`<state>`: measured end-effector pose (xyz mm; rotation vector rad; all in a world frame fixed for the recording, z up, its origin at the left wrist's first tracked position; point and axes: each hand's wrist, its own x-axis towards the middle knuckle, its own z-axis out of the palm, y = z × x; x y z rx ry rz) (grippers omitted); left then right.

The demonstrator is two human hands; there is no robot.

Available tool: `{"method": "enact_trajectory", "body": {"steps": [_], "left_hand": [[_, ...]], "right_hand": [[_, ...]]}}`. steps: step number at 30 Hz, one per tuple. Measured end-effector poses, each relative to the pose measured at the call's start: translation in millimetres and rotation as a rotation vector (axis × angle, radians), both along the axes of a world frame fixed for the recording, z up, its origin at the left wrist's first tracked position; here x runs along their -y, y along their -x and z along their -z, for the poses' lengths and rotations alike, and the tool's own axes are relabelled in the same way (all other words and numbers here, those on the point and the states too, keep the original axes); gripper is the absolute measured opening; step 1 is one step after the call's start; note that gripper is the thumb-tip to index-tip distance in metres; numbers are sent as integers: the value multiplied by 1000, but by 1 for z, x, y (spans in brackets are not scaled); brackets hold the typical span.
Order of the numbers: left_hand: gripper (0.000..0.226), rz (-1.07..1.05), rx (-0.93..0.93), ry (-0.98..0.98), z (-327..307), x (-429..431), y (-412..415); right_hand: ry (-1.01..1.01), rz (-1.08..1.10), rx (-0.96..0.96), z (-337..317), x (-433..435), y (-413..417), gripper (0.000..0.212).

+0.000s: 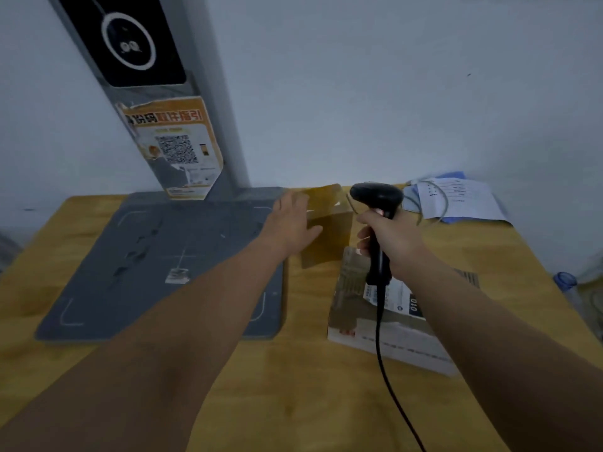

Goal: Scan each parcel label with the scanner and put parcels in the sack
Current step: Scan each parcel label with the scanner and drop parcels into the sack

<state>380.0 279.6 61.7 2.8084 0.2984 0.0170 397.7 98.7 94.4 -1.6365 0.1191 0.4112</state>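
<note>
Left hand (291, 223) spread flat on cardboard parcel (330, 238); right hand (393, 238) grips black pistol-shaped scanner (377, 194).

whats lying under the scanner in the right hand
A flat parcel lies on the wooden table below the scanner, white label partly showing. The scanner's handle, cable and the right forearm cover the rest of the label.
</note>
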Motion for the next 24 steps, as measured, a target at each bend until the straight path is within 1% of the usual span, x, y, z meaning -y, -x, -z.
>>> {"method": "enact_trajectory", "body": {"steps": [4,6,8,11,14,16,18,19,21,24], "left_hand": [[102,44,-148,-149,11,-11,-44],[109,66,-212,-119,17,-15,-55],[112,40,-222,-27,24,-17,-53],[112,-70,-134,21,33,-17,-32],[104,-167,-72,51,33,-19,1],[104,-220,-30,149,32,-20,28],[105,-246,95,273,28,-15,58],[105,-235,175,305,25,-11,75],[106,-166,305,286,21,0,108],[106,-88,401,171,19,15,152]], "right_hand": [[-16,-5,-79,10,-1,-19,14],[-39,-1,-132,15,0,-25,15],[-63,-6,-187,19,0,-28,17],[-110,-12,-237,22,1,-24,17],[-144,-13,-250,22,2,-12,22],[-173,-14,-262,20,3,0,22],[-204,-30,-269,16,5,14,23],[-224,-38,-270,15,7,22,25],[-264,-49,-273,11,10,40,27],[-267,-62,-272,4,15,65,25]]}}
